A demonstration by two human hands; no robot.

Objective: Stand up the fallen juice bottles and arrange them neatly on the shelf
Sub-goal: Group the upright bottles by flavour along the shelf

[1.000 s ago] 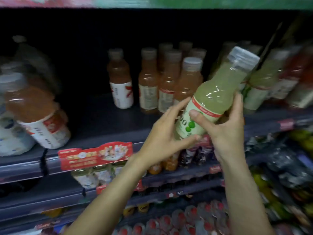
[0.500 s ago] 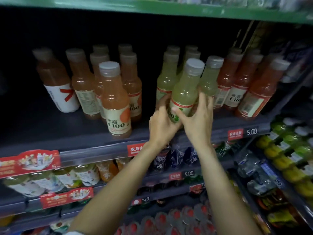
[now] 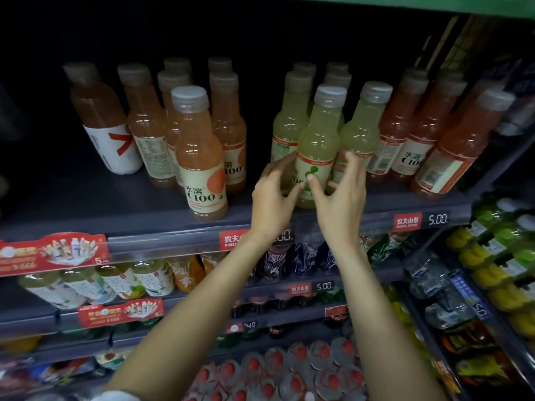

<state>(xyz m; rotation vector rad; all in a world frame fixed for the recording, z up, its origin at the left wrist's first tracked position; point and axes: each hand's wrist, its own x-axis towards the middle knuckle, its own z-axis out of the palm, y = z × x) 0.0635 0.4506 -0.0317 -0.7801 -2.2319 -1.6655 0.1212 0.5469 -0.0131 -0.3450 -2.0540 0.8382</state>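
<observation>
A pale green juice bottle [image 3: 317, 146] with a grey cap stands upright at the front of the dark shelf [image 3: 144, 218], ahead of several other green bottles [image 3: 362, 131]. My left hand [image 3: 272, 195] curls round its lower left side, thumb and fingertips on the label. My right hand [image 3: 338, 195] is at its right side, with the thumb touching the label and the fingers spread away from the bottle. Orange juice bottles [image 3: 199, 157] stand upright to the left, and redder ones [image 3: 451, 149] to the right, the outermost leaning.
A white-labelled bottle [image 3: 107, 131] leans at the far left of the shelf. Price tags [image 3: 408, 222] line the shelf's front edge. Lower shelves hold more drinks, and red-capped water bottles [image 3: 275, 371] sit at the bottom. Bare shelf floor shows left of the orange bottles.
The green bottle went from tilted in both hands to standing on the shelf. My right hand's fingers have since spread off it. The view shifted right and lower.
</observation>
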